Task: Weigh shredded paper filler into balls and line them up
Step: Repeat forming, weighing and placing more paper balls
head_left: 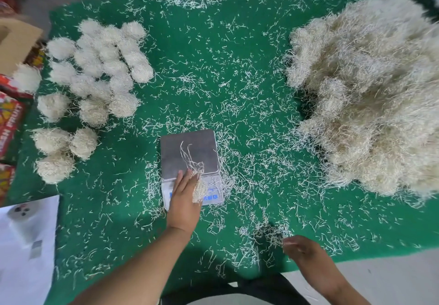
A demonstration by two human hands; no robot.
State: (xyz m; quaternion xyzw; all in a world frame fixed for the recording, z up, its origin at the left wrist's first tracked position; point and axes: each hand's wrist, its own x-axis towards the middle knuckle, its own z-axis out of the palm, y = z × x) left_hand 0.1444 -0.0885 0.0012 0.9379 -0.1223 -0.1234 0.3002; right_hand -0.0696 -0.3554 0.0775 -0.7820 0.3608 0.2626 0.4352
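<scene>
Small tuft (199, 187) of filler sits over the scale's (190, 152) near edge, against the left hand (184, 200), fingers straight, cupping rather than pinching it. A few strands trail on the pan. Right hand (300, 245) blurred near the counter (213, 67) edge; can't tell its pose. Balls (95, 78) clustered far left, pile (368, 90) right. Risk: tuft covers the display, hand weight skews the reading, strands spill.
</scene>
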